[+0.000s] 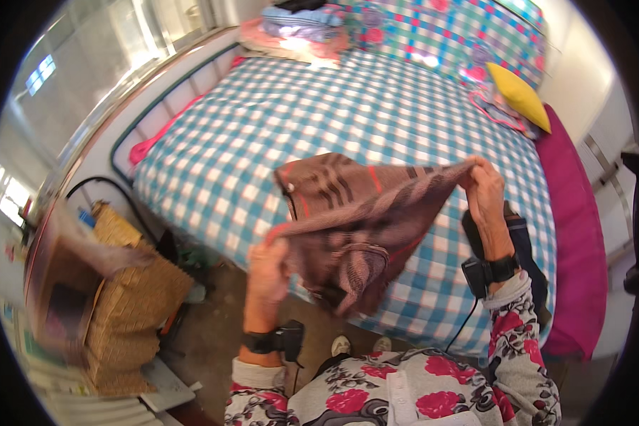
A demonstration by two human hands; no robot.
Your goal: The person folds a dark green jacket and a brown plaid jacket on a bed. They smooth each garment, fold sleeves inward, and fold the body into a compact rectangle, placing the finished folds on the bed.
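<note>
A brown plaid cloth [362, 213] with dark and red stripes is stretched between my two hands over the near edge of the bed. My left hand [269, 271] grips its left side, close to a red-striped fold. Higher up and to the right, my right hand [483, 186] pinches the other end. Between them the cloth sags in loose folds, and its lower part is blurred. Whether it is a scarf or a garment, I cannot tell. Beneath it lies the teal-and-white checked bedspread [373, 122].
Folded bedding [298, 37] is stacked at the far left corner. A yellow pillow [519, 96] rests on the right side, above a magenta cushion [570, 239] along the bed. Dark clothing [527, 255] lies under my right forearm. A torn cardboard box [133, 303] stands at the left.
</note>
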